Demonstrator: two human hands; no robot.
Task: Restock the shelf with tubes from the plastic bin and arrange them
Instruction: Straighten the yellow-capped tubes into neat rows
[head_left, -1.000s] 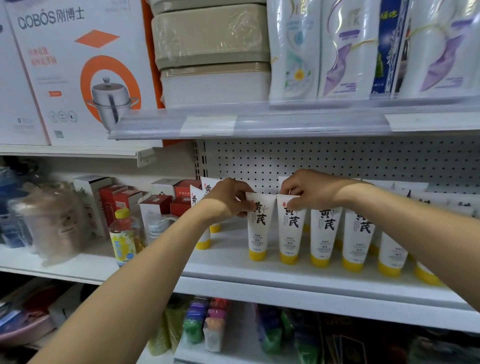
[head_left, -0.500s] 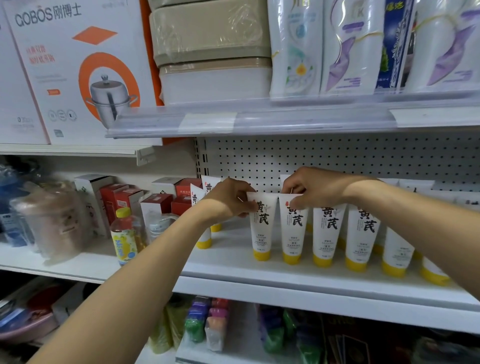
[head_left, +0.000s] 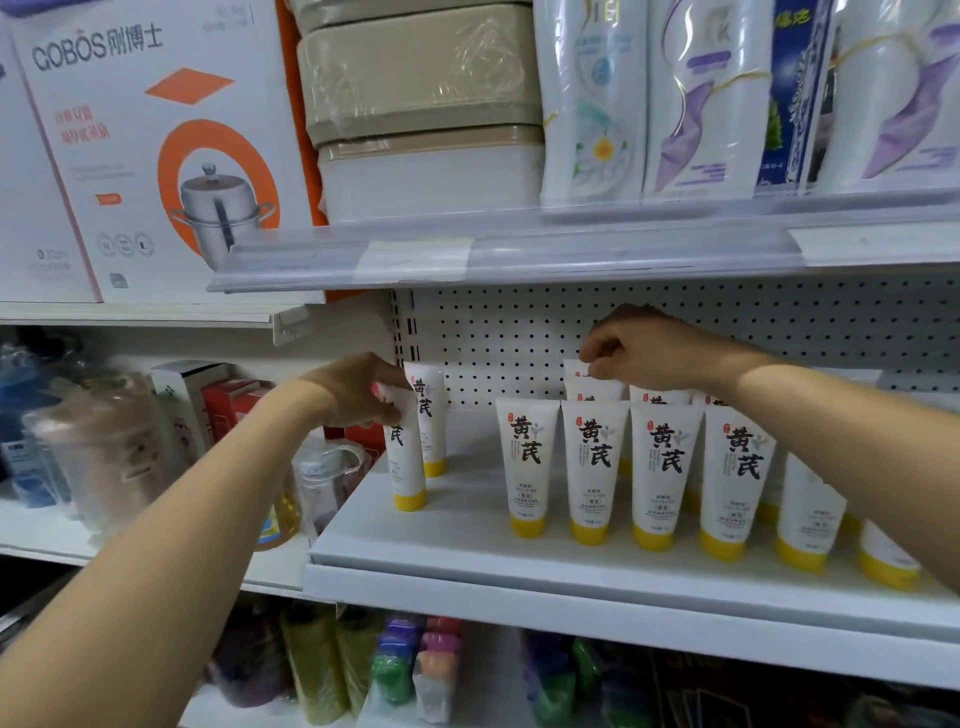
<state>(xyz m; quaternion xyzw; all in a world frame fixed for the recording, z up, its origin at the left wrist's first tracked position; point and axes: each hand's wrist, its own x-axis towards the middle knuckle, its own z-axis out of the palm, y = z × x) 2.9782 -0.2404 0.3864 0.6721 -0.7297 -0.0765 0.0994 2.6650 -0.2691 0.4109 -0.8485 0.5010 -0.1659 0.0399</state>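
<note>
Two hands now off front row: left hand grips stray tube, right hand pinches back tube; I judge gap-filling next.

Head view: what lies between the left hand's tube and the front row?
Head view: bare shelf separates the left hand's tube from the front row; a second tube stands behind the first.

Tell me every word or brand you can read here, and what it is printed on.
"QOBOS 刚博士": large grey print on the steamer pot box.
"黄芪": black brush characters on each white tube.
Small print on the box and the tubes: too small to read.
Print on the pouches above: blurred, unreadable.
</note>
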